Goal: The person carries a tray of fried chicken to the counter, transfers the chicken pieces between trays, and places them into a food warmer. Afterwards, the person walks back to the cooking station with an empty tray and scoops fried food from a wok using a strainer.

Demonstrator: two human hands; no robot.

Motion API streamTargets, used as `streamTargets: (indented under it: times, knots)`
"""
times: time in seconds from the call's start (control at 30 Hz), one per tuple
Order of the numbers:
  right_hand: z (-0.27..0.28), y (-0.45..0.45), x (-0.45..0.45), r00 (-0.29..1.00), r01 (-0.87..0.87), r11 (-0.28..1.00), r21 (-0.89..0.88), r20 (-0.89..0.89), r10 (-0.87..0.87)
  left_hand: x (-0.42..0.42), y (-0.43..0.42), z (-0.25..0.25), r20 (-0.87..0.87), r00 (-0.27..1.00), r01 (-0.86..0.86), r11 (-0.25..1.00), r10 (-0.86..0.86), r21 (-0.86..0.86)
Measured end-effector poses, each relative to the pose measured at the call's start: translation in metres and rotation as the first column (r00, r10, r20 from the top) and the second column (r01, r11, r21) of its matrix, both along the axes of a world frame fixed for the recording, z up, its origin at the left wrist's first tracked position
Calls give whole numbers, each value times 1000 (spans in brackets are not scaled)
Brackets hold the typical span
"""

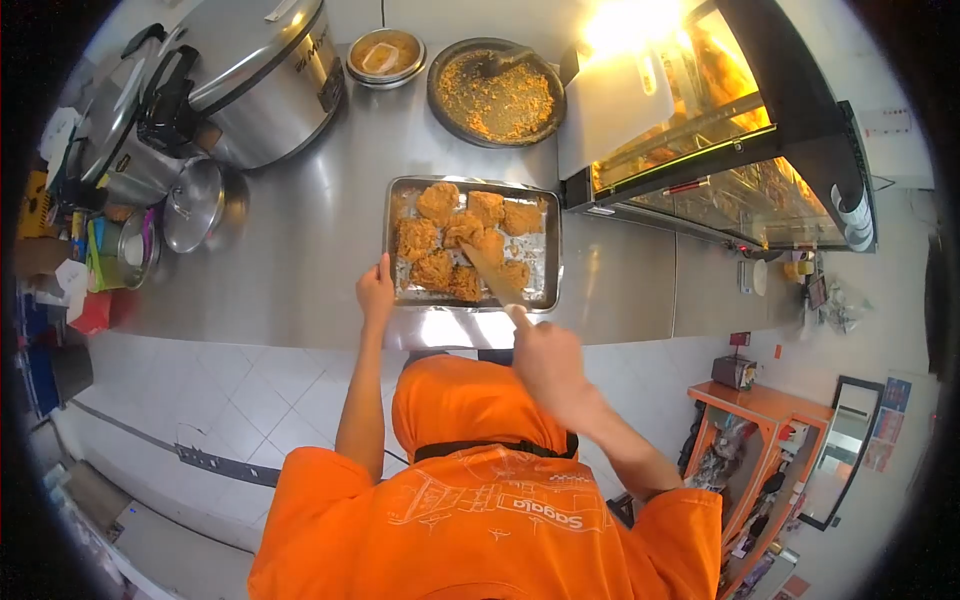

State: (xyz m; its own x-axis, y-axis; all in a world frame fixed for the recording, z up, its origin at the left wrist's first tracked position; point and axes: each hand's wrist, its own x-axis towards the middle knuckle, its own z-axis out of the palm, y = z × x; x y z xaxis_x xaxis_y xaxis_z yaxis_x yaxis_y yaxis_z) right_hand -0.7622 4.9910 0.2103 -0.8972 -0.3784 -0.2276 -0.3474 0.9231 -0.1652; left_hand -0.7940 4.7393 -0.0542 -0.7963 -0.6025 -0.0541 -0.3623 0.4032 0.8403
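Note:
A rectangular metal tray (551, 270) holds several pieces of golden-brown fried chicken (437, 203) on the steel counter. My right hand (548, 362) is closed around the handle of a knife (490, 272). The broad blade slants up and left over the tray, its tip at a chicken piece near the middle; I cannot tell whether it cuts into the piece or only touches it. At the tray's left edge is my left hand (376, 290), its fingers against the rim and one finger pointing up along the side. Its grip is partly hidden.
Behind the tray stand a dark stone mortar (497, 95) with orange paste and a metal bowl (386, 57). Large steel pots (262, 85) and a lid (194, 205) are on the left. A lit glass display warmer (690, 140) stands at the right.

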Motion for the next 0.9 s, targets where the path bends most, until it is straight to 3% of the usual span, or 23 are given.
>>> streamTargets:
  times: [0.03, 0.07, 0.13, 0.17, 0.23, 0.27, 0.33, 0.37, 0.43, 0.5, 0.6, 0.67, 0.7, 0.73, 0.77, 0.8, 0.87, 0.9]
  knots:
    - [12, 8, -14, 997, 16, 998, -58, 72, -12, 1, 1, -1, -28, 1000, -11, 1000, 11, 6]
    - [23, 16, -23, 982, 131, 962, -241, 165, -93, 1, 2, -1, -29, 999, -23, 1000, 23, 13]
    - [31, 34, -32, 980, 159, 917, -367, 172, -101, 3, 1, 2, 5, 1000, -2, 1000, 2, 11]
    - [37, 44, -31, 981, 150, 918, -367, 173, -91, 4, 0, 5, 5, 1000, -12, 1000, 12, 10]
    - [47, 61, -28, 898, 409, 846, -343, 318, -306, 5, 2, 15, 42, 999, -17, 997, 14, 70]
    - [45, 65, -32, 900, 402, 849, -343, 318, -298, 7, 2, 17, 43, 999, -26, 997, 23, 70]
    - [27, 76, -41, 905, 416, 719, -557, 171, -391, 5, 2, 12, 46, 999, -24, 1000, 24, 2]
    - [13, 73, -56, 896, 409, 696, -590, 114, -430, 4, 5, 11, 32, 999, -22, 1000, 22, 2]
    - [-12, 52, -100, 908, 263, 763, -590, -115, -402, 3, 4, 7, -8, 999, -38, 999, 38, -1]
    - [-52, 37, -149, 866, 237, 811, -535, -262, -426, 3, 3, 0, 4, 1000, -26, 999, 27, -30]
    - [-128, 40, -230, 847, 88, 767, -636, -358, -394, 4, 5, 6, 57, 998, -11, 999, 9, 30]
    - [-157, 48, -265, 713, -25, 721, -692, -518, -473, 6, 7, 8, 63, 998, -24, 999, 26, -34]
    - [-151, 51, -262, 693, -7, 713, -701, -518, -502, 10, 4, 6, 71, 997, -25, 998, 29, -57]
    - [-137, 52, -250, 678, 45, 597, -801, -415, -607, 18, 2, 3, 81, 996, -33, 996, 39, -80]
    - [-120, 54, -238, 659, 83, 469, -879, -304, -687, 28, 1, -1, 45, 996, -78, 997, 78, -18]
    - [-108, 63, -228, 646, 79, 459, -885, -306, -699, 37, 0, -5, 8, 992, -122, 991, 122, 46]
    - [-85, 93, -217, 266, -139, 400, -906, -423, -866, 51, 1, -22, -146, 973, -211, 944, 178, -254]
    - [-71, 109, -228, 255, -142, 392, -909, -416, -873, 44, 13, -8, -155, 974, -203, 943, 167, -263]
